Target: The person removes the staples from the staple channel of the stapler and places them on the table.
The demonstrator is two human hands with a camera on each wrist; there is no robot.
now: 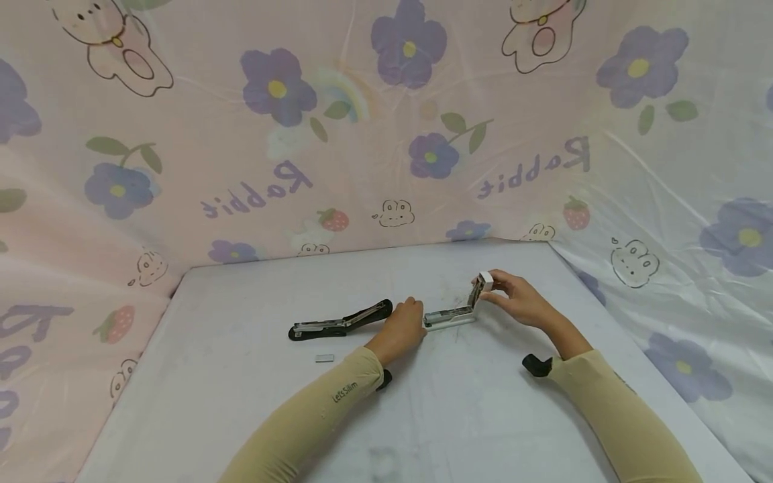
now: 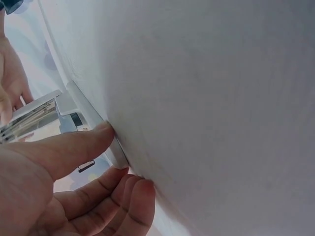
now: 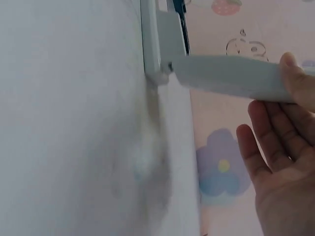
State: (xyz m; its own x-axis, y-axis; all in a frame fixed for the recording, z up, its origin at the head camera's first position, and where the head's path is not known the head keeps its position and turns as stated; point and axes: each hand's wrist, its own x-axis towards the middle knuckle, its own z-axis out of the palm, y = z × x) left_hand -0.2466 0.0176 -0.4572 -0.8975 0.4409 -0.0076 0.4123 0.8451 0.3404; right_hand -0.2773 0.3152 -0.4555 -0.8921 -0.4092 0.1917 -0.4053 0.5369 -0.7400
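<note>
A white stapler (image 1: pixel 449 323) stands on the table with its top arm swung up steeply from the base, showing the metal inside. My left hand (image 1: pixel 403 327) pinches the near-left end of the base; in the left wrist view the thumb (image 2: pixel 91 143) lies on the base's edge with the fingers curled below. My right hand (image 1: pixel 521 298) grips the tip of the raised top arm (image 3: pixel 226 76) between thumb and fingers. Beside my left hand lies a black stapler (image 1: pixel 323 331), also opened out. A small grey strip of staples (image 1: pixel 325 358) lies in front of it.
The white table (image 1: pixel 423 416) has its back edge against a pink curtain (image 1: pixel 362 147) printed with flowers and rabbits. A black wrist piece (image 1: pixel 536 365) juts from the right sleeve (image 1: pixel 622 409), close over the table. The left sleeve (image 1: pixel 308 416) crosses the front.
</note>
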